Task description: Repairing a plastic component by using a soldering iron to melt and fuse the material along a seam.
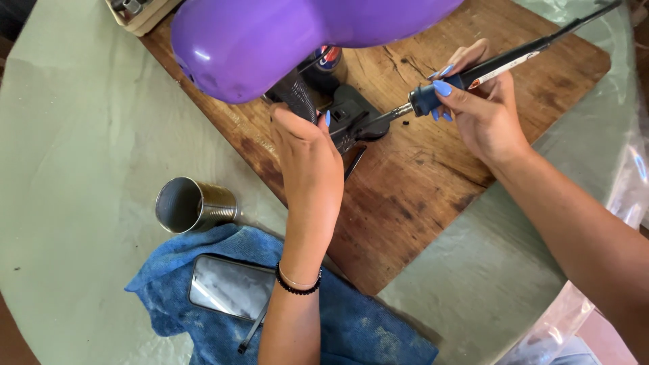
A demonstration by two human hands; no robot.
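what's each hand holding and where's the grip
Right hand holds a soldering iron by its dark handle. Left hand grips a black device at its near side.

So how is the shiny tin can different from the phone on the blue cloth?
The round silver tin can lies tipped on its side on the green table cover, with its open mouth showing, while the flat dark rectangular phone lies face up on the blue cloth. The tin can is hollow and ribbed; the phone is thin and smooth. Both are shiny, and neither hand touches them.
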